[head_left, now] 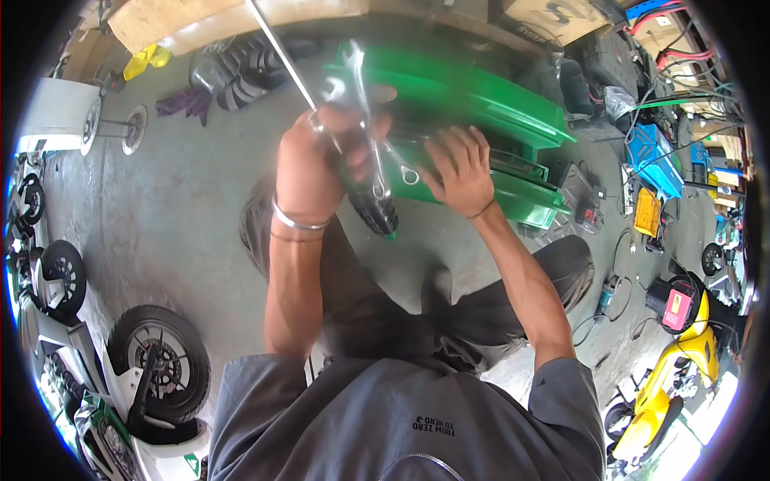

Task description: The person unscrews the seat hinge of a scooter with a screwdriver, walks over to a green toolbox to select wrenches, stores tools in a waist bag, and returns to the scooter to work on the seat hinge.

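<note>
My left hand (311, 168) is closed around a long screwdriver (281, 52) and two combination wrenches (357, 72). The screwdriver's bright shaft points up and left, and its black handle sticks out below the fingers. Both wrenches cross the palm at a slant, ring ends downward. To the right, my right hand (464, 171) is open, its fingers spread over the near side of a green metal toolbox (513, 112). I cannot tell whether it touches the box. The toolbox's trays are spread apart, and blur and my hands hide part of the inside.
Several motorcycles stand on the left, one with its front wheel (158, 361) close by. A yellow motorcycle (670, 377) is at lower right. Along the right lie a blue box (655, 160), a yellow case (647, 212) and cables. Cardboard boxes (553, 20) and a purple glove (184, 106) lie ahead.
</note>
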Available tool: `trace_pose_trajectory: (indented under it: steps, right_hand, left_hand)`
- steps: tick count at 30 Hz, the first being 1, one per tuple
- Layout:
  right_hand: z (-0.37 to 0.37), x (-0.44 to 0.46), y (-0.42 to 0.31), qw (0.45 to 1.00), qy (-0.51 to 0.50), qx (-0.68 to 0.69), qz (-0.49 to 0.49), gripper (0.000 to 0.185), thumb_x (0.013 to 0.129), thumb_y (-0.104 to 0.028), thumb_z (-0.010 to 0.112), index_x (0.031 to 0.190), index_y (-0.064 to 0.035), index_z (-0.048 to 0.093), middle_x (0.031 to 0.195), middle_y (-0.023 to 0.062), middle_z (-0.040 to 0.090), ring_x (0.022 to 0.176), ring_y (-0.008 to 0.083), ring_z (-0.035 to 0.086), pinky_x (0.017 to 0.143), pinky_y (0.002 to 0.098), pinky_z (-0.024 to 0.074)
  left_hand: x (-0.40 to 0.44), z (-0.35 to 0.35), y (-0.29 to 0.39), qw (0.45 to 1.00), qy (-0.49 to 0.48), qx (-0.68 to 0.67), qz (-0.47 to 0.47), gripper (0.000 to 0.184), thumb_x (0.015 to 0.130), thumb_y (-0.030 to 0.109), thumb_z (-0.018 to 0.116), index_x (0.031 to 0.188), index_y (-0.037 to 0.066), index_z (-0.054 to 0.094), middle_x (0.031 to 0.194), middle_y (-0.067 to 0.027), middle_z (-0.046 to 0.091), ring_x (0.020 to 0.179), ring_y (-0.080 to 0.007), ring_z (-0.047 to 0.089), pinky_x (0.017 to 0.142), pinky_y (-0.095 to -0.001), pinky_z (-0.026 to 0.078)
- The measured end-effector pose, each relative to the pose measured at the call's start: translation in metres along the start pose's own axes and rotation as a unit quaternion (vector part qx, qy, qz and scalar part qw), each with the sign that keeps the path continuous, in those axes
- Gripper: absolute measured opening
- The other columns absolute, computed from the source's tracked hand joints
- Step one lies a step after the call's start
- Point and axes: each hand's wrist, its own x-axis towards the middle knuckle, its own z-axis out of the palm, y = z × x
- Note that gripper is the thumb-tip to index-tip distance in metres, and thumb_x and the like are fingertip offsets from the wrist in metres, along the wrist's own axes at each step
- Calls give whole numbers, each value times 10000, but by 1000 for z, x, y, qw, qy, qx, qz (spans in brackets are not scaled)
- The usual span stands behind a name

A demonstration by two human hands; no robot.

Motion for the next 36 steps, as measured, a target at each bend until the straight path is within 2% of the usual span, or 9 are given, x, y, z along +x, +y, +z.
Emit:
trace_pose_trajectory:
  steps: [5, 7, 9, 10, 15, 25, 28, 32, 36]
  right_hand:
    - [33, 46, 62, 984, 55, -149, 79, 337, 904, -315, 588, 1143, -77, 582, 1209, 152, 530, 1093, 331, 511, 956, 499, 411]
    - [57, 48, 88, 966, 87, -193, 152, 346, 951, -381, 494, 1029, -75, 634, 1070, 156, 622, 994, 324, 578, 889, 469, 443]
    - [62, 44, 101, 950, -93, -159, 254, 395, 975, -393, 436, 863, -85, 655, 860, 135, 673, 836, 323, 629, 806, 456, 465]
    - [67, 42, 104, 961, -14, -171, 215, 460, 981, -401, 414, 718, -90, 629, 740, 125, 667, 724, 322, 638, 727, 460, 468]
    - [70, 41, 109, 956, 1, -161, 245, 509, 990, -407, 418, 652, -113, 659, 648, 109, 647, 586, 334, 606, 542, 433, 477]
    - [73, 47, 109, 940, 103, -266, 185, 388, 951, -308, 548, 648, -123, 703, 540, 11, 612, 454, 244, 564, 487, 400, 469]
    - [66, 55, 103, 940, 70, -230, 241, 395, 961, -349, 538, 710, -84, 692, 618, 50, 628, 604, 261, 610, 571, 409, 491]
    - [35, 21, 117, 942, -173, -131, 256, 432, 971, -431, 487, 1191, -65, 548, 1150, 137, 589, 1043, 329, 560, 889, 481, 481]
    - [-143, -1, 90, 751, -420, 105, 499, 539, 895, -342, 577, 1307, -6, 486, 1200, 247, 605, 1090, 417, 588, 947, 483, 459]
  left_hand:
    - [-7, -4, -7, 1000, 22, -21, 5, 414, 805, 186, 481, 1130, -54, 572, 757, -37, 540, 523, -61, 383, 436, -209, 324]
    - [-12, -19, -19, 999, 51, 5, -4, 385, 814, 178, 465, 1107, -44, 578, 755, -31, 535, 524, -64, 373, 439, -212, 317]
    - [-18, -32, -27, 998, 63, 11, -26, 375, 817, 192, 451, 1092, -24, 584, 735, -4, 517, 539, -63, 369, 447, -214, 313]
    - [-24, -32, -26, 992, 93, 80, -28, 375, 815, 222, 443, 1080, 1, 589, 730, 11, 506, 540, -67, 356, 458, -217, 302]
    - [-49, -19, -8, 992, 117, 11, -50, 358, 831, 229, 411, 1065, 33, 597, 738, -6, 516, 542, -83, 340, 468, -236, 298]
    - [-70, 8, -11, 993, 45, 55, -93, 462, 956, 503, 502, 907, 64, 638, 634, 33, 492, 539, -62, 452, 464, -236, 343]
    - [-66, 27, 0, 988, 31, 82, -129, 455, 956, 507, 509, 889, 75, 635, 633, 42, 482, 551, -57, 445, 478, -230, 343]
    - [-83, 45, -4, 975, 74, 107, -179, 439, 968, 484, 497, 740, 118, 579, 609, 46, 494, 509, -63, 421, 466, -261, 337]
    - [-204, 97, 66, 952, 181, 58, -240, 483, 966, 517, 479, 694, 124, 554, 613, 44, 485, 555, -74, 420, 531, -275, 342]
